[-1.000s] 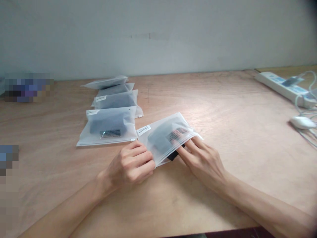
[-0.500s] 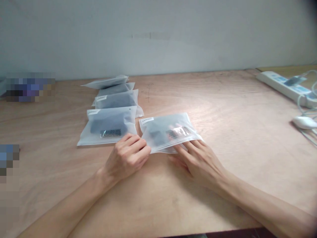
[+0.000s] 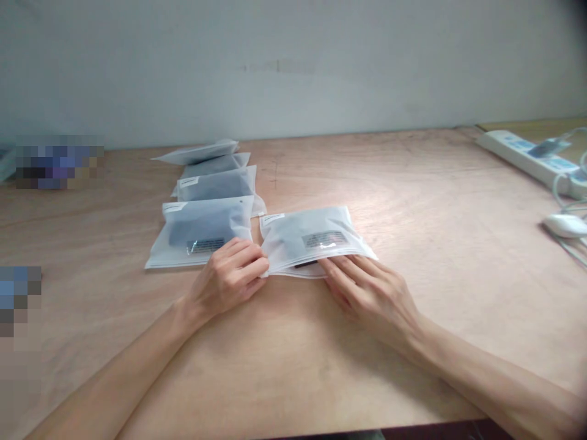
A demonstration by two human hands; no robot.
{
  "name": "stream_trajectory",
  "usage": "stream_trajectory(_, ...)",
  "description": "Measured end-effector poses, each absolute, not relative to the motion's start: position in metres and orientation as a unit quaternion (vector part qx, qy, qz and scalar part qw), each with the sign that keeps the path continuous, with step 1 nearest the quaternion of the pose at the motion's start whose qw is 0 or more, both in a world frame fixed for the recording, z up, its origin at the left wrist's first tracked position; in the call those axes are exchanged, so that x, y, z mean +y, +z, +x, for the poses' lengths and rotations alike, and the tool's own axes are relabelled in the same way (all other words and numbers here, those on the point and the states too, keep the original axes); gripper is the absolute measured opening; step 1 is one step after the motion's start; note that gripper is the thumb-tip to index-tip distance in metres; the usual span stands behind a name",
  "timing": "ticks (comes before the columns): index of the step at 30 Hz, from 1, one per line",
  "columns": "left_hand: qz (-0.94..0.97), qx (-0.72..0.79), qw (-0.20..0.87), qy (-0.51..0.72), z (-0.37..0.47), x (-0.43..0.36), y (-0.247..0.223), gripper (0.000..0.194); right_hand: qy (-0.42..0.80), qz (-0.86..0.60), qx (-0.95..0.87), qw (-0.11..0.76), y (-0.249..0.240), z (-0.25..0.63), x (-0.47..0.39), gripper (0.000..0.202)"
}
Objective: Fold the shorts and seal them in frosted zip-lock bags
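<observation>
Lying flat on the pale wooden tabletop (image 3: 413, 201), the frosted translucent plastic pouch with a dark folded item inside (image 3: 312, 241) now sits square beside the row of filled pouches, where a second ago it was tilted and lifted at its near edge, with the dark item poking out of the open mouth. That item has since gone almost wholly inside; only a thin dark sliver shows at the near edge. The left hand (image 3: 232, 275) has its grip pinched together on the pouch's near left corner, thumb and curled fingers closed on the plastic. The right hand (image 3: 367, 290) lies with fingers flat and together, pressing down on the near edge of the pouch rather than clamping it. Judging by this, the filling looks all but done and the mouth not yet sealed.

Just left of it, touching or nearly so, lies a matching frosted pouch with a barcode label (image 3: 202, 235), and behind that more filled pouches overlap in a line (image 3: 215, 177). Well apart at the far right are a white power strip (image 3: 527, 156) and a white computer mouse (image 3: 566, 225) with its cable.
</observation>
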State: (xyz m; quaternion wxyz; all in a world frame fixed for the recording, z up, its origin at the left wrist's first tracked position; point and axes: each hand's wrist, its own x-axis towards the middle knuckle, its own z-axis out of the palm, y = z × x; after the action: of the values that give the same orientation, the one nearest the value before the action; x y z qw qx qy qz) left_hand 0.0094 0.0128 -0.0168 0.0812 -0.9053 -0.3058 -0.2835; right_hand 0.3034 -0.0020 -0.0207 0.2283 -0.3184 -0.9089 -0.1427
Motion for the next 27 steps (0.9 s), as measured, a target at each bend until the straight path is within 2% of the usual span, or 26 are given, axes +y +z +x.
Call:
stream_trajectory(7,-0.907,-0.253,0.040,-0.335,0.010,0.010,-0.015,0.011,-0.146,-0.338,-0.915,0.164,-0.021,0.300,-0.004,0.032)
stream_trajectory(11,-0.909,-0.236,0.013,-0.343,0.010,0.007,-0.010,0.009,-0.147,-0.332,-0.919,0.153,-0.021,0.299,-0.003,0.040)
stream_trajectory(15,-0.922,-0.203,0.010,-0.331,0.012,0.005,-0.003,0.010,-0.135,-0.291,-0.923,0.211,-0.020,0.299,-0.003,0.035)
stream_trajectory(18,-0.925,-0.184,0.037,-0.329,0.015,0.004,0.000,0.011,-0.104,-0.205,-0.934,0.275,-0.016,0.296,-0.008,0.027)
stream_trajectory(22,-0.930,-0.160,0.069,-0.324,0.019,0.002,0.000,0.011,-0.069,-0.122,-0.945,0.295,-0.008,0.286,-0.016,0.032)
stream_trajectory(27,-0.928,-0.157,0.077,-0.330,0.023,-0.002,-0.001,0.013,-0.075,-0.141,-0.935,0.318,-0.005,0.276,-0.016,0.031)
